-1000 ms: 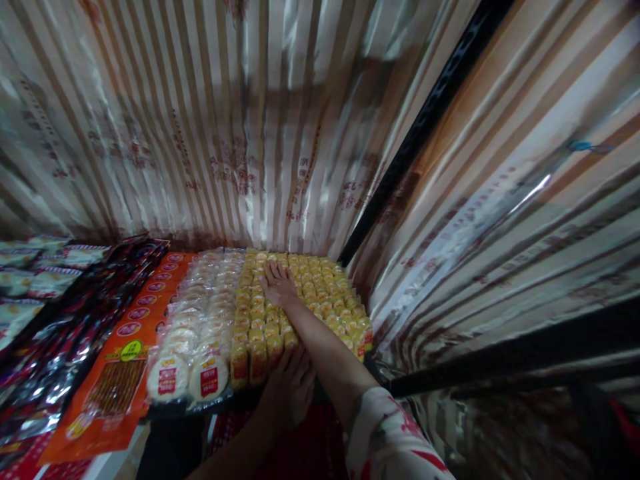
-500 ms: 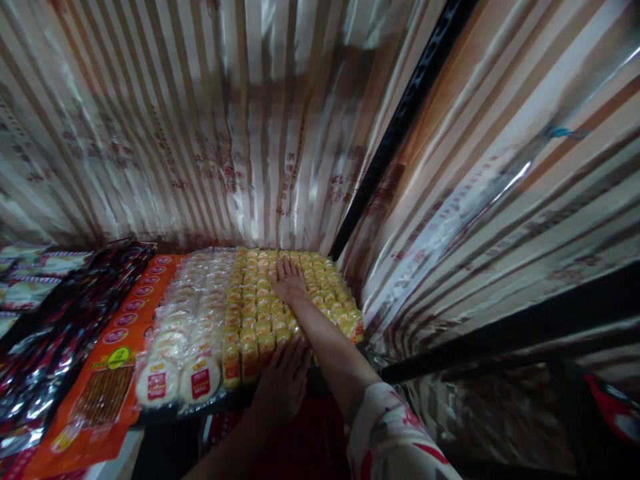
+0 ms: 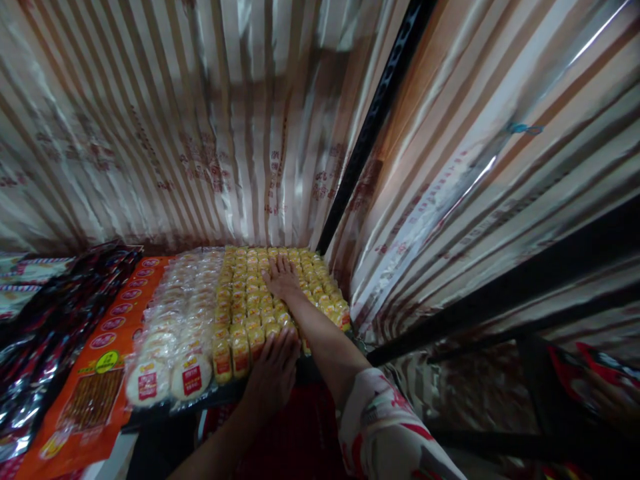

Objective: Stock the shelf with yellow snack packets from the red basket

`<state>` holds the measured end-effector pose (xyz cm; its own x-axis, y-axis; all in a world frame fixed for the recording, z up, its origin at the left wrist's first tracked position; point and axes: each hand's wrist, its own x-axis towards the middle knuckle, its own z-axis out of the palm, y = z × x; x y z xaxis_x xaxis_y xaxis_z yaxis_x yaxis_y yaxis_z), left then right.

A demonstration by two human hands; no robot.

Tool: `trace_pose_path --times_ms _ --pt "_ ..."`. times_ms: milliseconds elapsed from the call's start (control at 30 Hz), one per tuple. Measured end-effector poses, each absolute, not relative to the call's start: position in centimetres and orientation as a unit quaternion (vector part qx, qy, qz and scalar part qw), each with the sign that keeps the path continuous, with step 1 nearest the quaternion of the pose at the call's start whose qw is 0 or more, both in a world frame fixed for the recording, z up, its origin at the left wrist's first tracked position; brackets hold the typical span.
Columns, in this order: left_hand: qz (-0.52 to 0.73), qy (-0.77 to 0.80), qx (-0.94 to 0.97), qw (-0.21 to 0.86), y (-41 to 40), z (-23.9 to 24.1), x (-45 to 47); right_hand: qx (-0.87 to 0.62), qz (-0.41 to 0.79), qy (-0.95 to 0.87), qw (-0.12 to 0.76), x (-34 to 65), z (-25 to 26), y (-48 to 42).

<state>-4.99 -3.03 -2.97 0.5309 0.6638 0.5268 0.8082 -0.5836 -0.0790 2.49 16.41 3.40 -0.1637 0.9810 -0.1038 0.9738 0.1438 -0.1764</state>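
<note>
Rows of small yellow-wrapped snack packs (image 3: 245, 293) stand close together at the right end of the shelf. My right hand (image 3: 284, 280) lies flat on top of them toward the back, its fingers spread. At the front edge, my left hand (image 3: 274, 367) rests against the nearest yellow packs, fingers stretched out and palm toward the packs. Neither hand grips a pack. My right forearm crosses over the right-hand rows and hides part of them. Left of the yellow packs are two rows of clear-wrapped round white crackers (image 3: 191, 380).
An orange snack bag (image 3: 97, 400) and dark shiny packets (image 3: 65, 320) lie farther left on the shelf. A striped plastic sheet (image 3: 225, 133) hangs behind, with a black metal post (image 3: 370, 133) at the corner. A black rail (image 3: 500, 293) runs along the right side.
The view has shifted slightly, so the shelf and packs sit a little farther left. Both hands keep nearly the same places on the yellow packs; the left is slightly higher against the front row.
</note>
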Motion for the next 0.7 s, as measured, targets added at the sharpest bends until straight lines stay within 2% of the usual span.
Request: trace_pose_path --times_ms 200,400,567,700 --pt "-0.225 -0.426 -0.864 0.146 -3.0 -3.3 -5.0 -0.643 0.114 -0.757 0.020 2.4 3.2 16.1" --pt "-0.229 -0.433 -0.860 0.143 -3.1 -3.6 -4.9 -0.636 0.153 -0.752 0.076 2.7 4.9 16.2" --pt "-0.217 -0.435 -0.864 0.131 -3.3 -3.4 -5.0 -0.617 0.103 -0.741 0.246 5.1 7.5 14.1" --pt "-0.209 -0.438 -0.867 0.117 -3.3 -3.1 -5.0 -0.636 0.067 -0.656 0.401 8.4 6.6 8.2"
